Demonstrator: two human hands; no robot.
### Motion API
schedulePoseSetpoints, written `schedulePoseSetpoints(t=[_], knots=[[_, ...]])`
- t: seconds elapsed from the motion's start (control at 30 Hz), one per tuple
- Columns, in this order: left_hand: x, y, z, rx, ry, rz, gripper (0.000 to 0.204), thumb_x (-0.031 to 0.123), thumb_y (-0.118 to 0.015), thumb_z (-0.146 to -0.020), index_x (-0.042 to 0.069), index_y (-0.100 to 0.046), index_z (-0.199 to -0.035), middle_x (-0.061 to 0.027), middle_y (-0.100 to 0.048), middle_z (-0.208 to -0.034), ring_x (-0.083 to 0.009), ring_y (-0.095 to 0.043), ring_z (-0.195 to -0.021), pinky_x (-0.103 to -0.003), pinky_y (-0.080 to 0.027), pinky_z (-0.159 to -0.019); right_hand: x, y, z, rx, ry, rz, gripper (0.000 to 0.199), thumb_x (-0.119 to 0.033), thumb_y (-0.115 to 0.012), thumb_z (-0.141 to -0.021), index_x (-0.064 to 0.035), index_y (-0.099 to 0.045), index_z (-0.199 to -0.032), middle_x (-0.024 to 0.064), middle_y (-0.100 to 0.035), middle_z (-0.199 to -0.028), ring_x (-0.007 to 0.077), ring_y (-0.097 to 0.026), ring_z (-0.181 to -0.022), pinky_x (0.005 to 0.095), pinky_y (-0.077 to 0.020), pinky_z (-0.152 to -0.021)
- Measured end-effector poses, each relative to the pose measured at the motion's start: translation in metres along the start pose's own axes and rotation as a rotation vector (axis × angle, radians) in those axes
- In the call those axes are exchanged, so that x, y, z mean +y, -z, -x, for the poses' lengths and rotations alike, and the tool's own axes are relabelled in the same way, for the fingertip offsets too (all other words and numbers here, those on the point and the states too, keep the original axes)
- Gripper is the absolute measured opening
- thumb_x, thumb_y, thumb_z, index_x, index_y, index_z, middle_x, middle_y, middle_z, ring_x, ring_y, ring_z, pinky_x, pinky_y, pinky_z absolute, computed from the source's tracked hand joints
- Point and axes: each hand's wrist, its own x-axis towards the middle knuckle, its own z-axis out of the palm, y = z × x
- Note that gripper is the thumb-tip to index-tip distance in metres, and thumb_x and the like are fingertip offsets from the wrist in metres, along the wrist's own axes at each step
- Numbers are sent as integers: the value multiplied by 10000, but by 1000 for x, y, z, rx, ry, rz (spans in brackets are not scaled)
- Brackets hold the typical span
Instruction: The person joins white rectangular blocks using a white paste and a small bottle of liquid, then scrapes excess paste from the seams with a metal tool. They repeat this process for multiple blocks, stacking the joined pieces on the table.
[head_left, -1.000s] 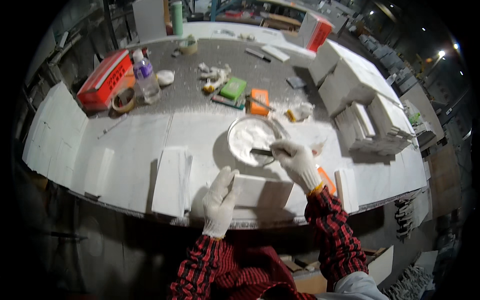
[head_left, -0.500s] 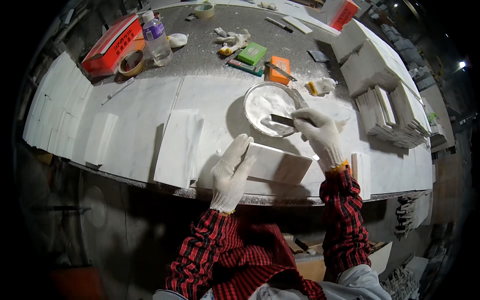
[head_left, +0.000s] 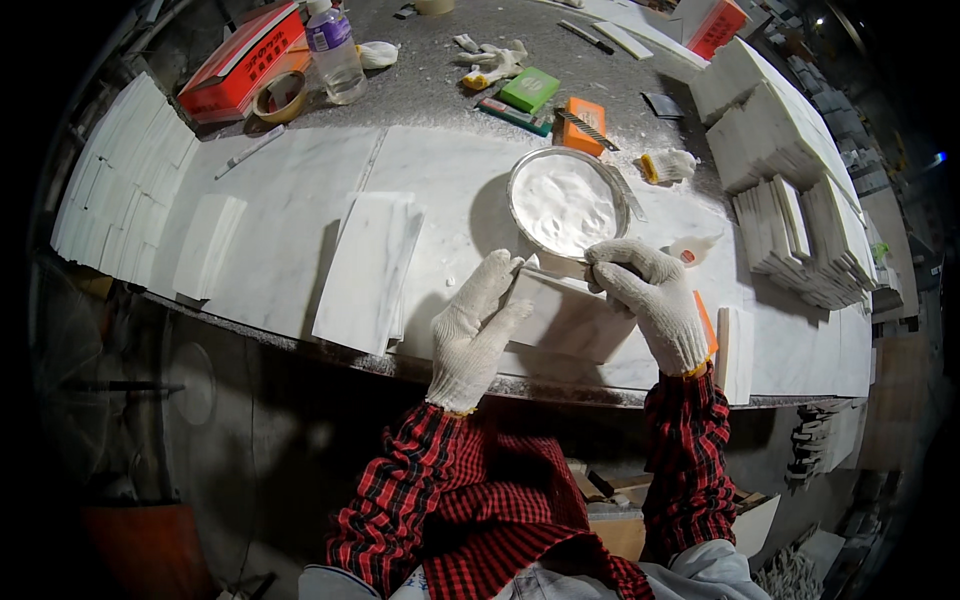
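Note:
My left hand [head_left: 472, 330], in a white knit glove, grips the left end of a white marble tile [head_left: 570, 318], which stands tilted above the tabletop. My gloved right hand [head_left: 650, 290] is closed round a narrow flat spatula [head_left: 550, 273]. A dab of white paste sits on its tip, at the tile's upper left corner near my left fingertips. Just beyond the tile, a round metal bowl [head_left: 513, 208] holds white paste. A second flat blade [head_left: 632, 196] rests against the bowl's right rim. My right hand hides part of the tile and the spatula's handle end.
Marble pieces [head_left: 370, 265] lie left of my hands; more tile stacks [head_left: 125, 195] [head_left: 785, 150] stand at both ends. Behind the bowl are a green box [head_left: 530, 90], an orange box [head_left: 583, 125] and loose gloves [head_left: 492, 65]. A bottle [head_left: 335, 55] stands back left beside tape [head_left: 280, 97].
My right hand has moved the spatula out of the bowl and down to the tile's upper left corner. My left hand keeps its grip on the tile. The whole view has shifted slightly.

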Motion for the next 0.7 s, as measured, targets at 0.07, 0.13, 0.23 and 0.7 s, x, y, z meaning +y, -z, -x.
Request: schedulePoseSetpoints(t=[0.07, 0.13, 0.23, 0.7], knots=[[-1, 0, 0, 11, -3, 12, 643, -126, -659, -872, -12, -453, -1470, -158, -578, -1409, -214, -567, -1276, -332, -516, -1029, 0, -1, -2, 2, 14, 34, 228, -151, -695, -935, -11, -722, -1113, 17, -704, -846, 56, -582, -696, 210, -453, -589], [-3, 0, 0, 13, -18, 14, 648, -124, -667, -868, -10, -453, -1470, -152, -583, -1402, -212, -567, -1273, -330, -518, -1024, 0, -2, -3, 1, 33, 67, 227, -144, -691, -934, -11, -721, -1115, 18, -700, -846, 58, -583, -700, 214, -458, -595], [-2, 1, 0, 25, 3, -60, 650, -121, -675, -867, -12, -453, -1469, -152, -581, -1405, -212, -567, -1274, -329, -516, -1026, -3, -2, -4, -14, 66, 102, 219, -123, -681, -934, -9, -720, -1116, 20, -695, -844, 62, -584, -703, 217, -466, -609], [-3, 1, 2, 10, 26, 66, 610, -117, -658, -892, -20, -457, -1459, -172, -569, -1422, -218, -548, -1307, -336, -472, -1092, -5, -1, -10, -63, 108, 183, 189, -60, -668, -941, -16, -717, -1119, 7, -702, -878, 50, -578, -738, 219, -482, -658]])
